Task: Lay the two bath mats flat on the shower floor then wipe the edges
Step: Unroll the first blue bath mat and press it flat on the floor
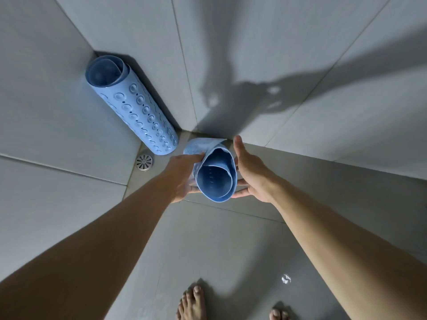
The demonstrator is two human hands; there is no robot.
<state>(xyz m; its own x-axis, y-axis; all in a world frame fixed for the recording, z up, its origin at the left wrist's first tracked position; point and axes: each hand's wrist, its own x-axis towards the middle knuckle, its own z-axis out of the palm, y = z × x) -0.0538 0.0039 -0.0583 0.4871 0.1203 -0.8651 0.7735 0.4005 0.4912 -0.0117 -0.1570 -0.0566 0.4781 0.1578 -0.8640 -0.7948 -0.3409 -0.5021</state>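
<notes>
Two blue rubber bath mats are both rolled up. One rolled mat [136, 112] stands on end in the corner of the shower, leaning against the grey wall tiles, its suction cups facing out. The other rolled mat [213, 172] is held upright above the floor near that corner, its open end towards me. My left hand [184, 174] grips its left side, fingers curled on the outer flap. My right hand [251, 172] cups its right side, fingers under the roll and thumb stretched up.
A round metal floor drain [144, 162] sits just below the standing mat. Grey tiled walls meet at the corner. My bare feet [193, 303] stand on the grey floor tiles; a small wet glint [286, 278] lies to their right.
</notes>
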